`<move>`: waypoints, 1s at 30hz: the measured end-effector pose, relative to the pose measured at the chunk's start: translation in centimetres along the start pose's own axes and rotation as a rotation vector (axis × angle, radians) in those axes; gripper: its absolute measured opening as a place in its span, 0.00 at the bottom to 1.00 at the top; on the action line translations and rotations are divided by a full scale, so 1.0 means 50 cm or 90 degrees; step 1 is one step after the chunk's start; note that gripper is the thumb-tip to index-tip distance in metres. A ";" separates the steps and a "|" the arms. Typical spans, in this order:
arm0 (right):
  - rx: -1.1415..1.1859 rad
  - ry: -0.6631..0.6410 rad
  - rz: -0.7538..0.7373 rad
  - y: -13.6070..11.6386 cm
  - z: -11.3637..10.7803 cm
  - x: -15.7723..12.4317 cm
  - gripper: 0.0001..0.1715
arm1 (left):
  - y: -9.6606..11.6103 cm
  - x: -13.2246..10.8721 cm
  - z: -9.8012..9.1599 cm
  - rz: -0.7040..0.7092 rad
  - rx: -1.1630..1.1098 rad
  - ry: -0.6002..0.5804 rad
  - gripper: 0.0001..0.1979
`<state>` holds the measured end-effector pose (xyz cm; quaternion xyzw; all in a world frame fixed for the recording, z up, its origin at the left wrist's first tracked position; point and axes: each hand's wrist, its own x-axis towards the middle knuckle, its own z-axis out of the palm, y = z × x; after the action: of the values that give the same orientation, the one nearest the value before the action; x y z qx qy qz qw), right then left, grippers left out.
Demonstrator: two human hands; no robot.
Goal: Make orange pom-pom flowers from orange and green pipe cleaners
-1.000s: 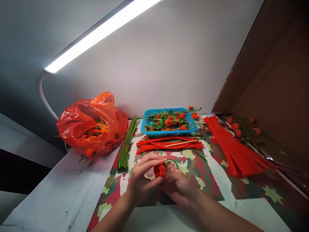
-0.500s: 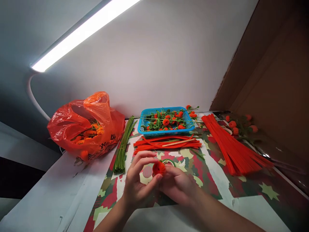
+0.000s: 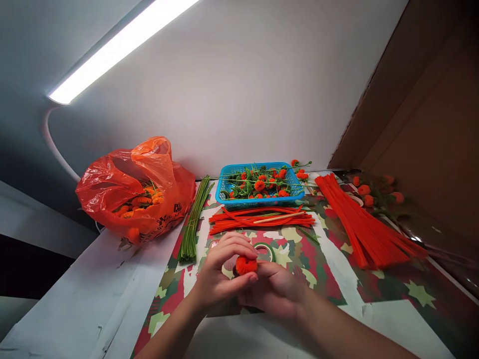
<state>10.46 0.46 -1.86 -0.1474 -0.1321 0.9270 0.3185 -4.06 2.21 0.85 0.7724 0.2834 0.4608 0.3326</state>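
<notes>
A fuzzy orange-red flower head (image 3: 246,266), apparently of coiled pipe cleaner, is held between my hands above the table front. My left hand (image 3: 219,267) curls around it, fingers over the top and thumb below. From the right, my right hand (image 3: 277,289) is closed in against its side and underside, with some fingertips hidden. Just behind the flower lies a roll of green tape (image 3: 273,253), partly covered by my fingers. Loose red pipe cleaners (image 3: 224,224) lie across the table beyond it, with a pale stick (image 3: 279,218) on them.
A blue basket (image 3: 262,201) holds several red flowers with green stems. Left of it are a bundle of green pipe cleaners (image 3: 190,239) and a red plastic bag (image 3: 179,187) of orange flowers. A large red pipe-cleaner bundle (image 3: 359,224) lies right. A lamp (image 3: 123,52) hangs above.
The flower head has tipped so its rounded side shows more. My left fingers have come down over its top, and the view has shifted slightly.
</notes>
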 end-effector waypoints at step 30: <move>0.047 -0.040 0.056 0.021 -0.017 -0.004 0.13 | -0.034 -0.009 -0.004 -0.141 -0.347 -0.124 0.15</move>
<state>10.32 -0.34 -2.96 -0.1120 -0.1014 0.9485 0.2786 -4.62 2.99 -0.62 0.6598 0.1987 0.4045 0.6013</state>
